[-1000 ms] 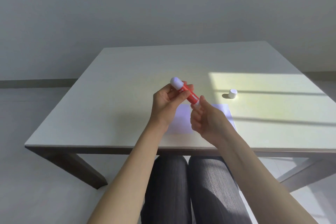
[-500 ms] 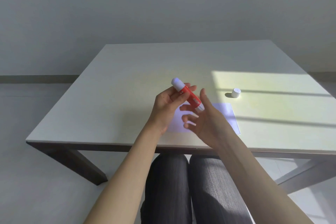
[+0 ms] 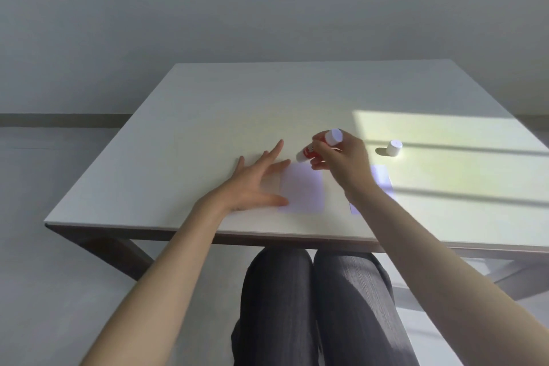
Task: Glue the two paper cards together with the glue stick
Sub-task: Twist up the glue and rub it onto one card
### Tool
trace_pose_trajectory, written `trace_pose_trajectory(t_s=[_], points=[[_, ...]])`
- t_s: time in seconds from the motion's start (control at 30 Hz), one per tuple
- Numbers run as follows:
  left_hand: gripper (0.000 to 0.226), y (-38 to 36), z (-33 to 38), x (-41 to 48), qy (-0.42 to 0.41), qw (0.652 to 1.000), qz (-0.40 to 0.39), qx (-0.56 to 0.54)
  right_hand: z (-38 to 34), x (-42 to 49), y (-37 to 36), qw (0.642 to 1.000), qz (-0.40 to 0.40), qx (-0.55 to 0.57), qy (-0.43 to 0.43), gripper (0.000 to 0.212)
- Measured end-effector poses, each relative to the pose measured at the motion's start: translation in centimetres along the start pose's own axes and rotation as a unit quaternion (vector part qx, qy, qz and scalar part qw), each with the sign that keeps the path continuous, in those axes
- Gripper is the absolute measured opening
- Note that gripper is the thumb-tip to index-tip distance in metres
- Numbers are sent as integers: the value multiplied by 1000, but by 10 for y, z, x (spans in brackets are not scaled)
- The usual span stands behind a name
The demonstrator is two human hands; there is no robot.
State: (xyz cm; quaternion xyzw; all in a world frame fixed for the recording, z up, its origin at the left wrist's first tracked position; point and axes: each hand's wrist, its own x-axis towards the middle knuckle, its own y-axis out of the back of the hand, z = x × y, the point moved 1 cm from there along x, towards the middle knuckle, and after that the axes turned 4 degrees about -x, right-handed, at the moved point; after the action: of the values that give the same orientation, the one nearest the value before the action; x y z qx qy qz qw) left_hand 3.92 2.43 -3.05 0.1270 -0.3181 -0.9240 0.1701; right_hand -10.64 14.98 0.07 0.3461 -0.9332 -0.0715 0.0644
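Observation:
Two pale lilac paper cards lie flat near the table's front edge. The left card (image 3: 301,189) is fully visible; the right card (image 3: 381,180) is partly hidden under my right forearm. My right hand (image 3: 341,157) grips the red glue stick (image 3: 320,145), tilted with its open tip pointing down-left just above the left card's far edge. My left hand (image 3: 255,184) is spread flat on the table, its thumb touching the left card's near-left edge. The white glue cap (image 3: 394,148) stands on the table to the right.
The white table (image 3: 237,104) has a sunlit patch on its right side crossed by shadow lines. Its front edge (image 3: 208,230) runs just above my knees in dark trousers. A plain wall stands behind the table.
The glue stick has passed from my left hand to my right hand. My left hand has dropped to the table beside the left card. The stick's tip now points at the card.

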Motion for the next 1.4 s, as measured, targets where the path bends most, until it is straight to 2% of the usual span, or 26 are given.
trace_pose_trajectory(t_s=[0.1, 0.2, 0.3, 0.4, 0.5, 0.6, 0.7, 0.77, 0.87, 0.93, 1.0, 1.07, 1.13, 1.17, 1.3, 1.4], points=[[117, -1, -4, 2, 26, 999, -5, 18, 5, -2, -12, 992, -9, -111, 60, 1], [124, 0, -6, 5, 66, 997, -12, 27, 8, -8, -18, 976, -10, -188, 111, 6], [117, -1, -4, 4, 75, 997, -13, 20, 8, -26, -17, 959, -20, -229, 165, 8], [93, -1, -1, 4, 59, 997, -20, 53, 9, -47, -12, 954, -80, -220, 188, 5], [91, -1, -1, 3, 68, 997, -14, 41, 10, -43, -4, 962, -134, -186, 149, 7], [106, -1, -2, 1, 58, 998, -19, 13, 11, -20, 6, 980, -67, -150, 109, 7], [110, 0, -3, 2, 47, 998, -29, 14, 15, -11, 11, 980, 8, -168, 109, 6], [104, 0, -3, 2, 49, 998, -33, 21, 17, -23, 8, 969, -14, -195, 153, 8], [90, -1, -3, 4, 37, 998, -36, 43, 19, -55, 0, 946, -88, -211, 229, 9], [88, -1, -2, 4, 29, 998, -36, 50, 19, -61, 3, 945, -109, -202, 234, 9], [88, -1, -2, 4, 27, 998, -33, 55, 18, -51, 10, 957, -101, -187, 197, 12], [89, 0, -2, 2, 16, 997, -34, 68, 16, -34, 18, 969, -56, -179, 159, 13], [90, 0, -1, 3, 7, 996, -38, 77, 15, -28, 23, 966, -3, -206, 155, 12], [90, 0, -1, 3, 7, 996, -40, 82, 15, -31, 23, 960, 0, -226, 165, 11], [88, 0, -2, 5, 4, 993, -44, 114, 17, -77, 17, 935, -101, -247, 236, 12], [87, 1, -2, 5, 2, 992, -44, 121, 14, -86, 24, 944, -133, -207, 219, 11]])
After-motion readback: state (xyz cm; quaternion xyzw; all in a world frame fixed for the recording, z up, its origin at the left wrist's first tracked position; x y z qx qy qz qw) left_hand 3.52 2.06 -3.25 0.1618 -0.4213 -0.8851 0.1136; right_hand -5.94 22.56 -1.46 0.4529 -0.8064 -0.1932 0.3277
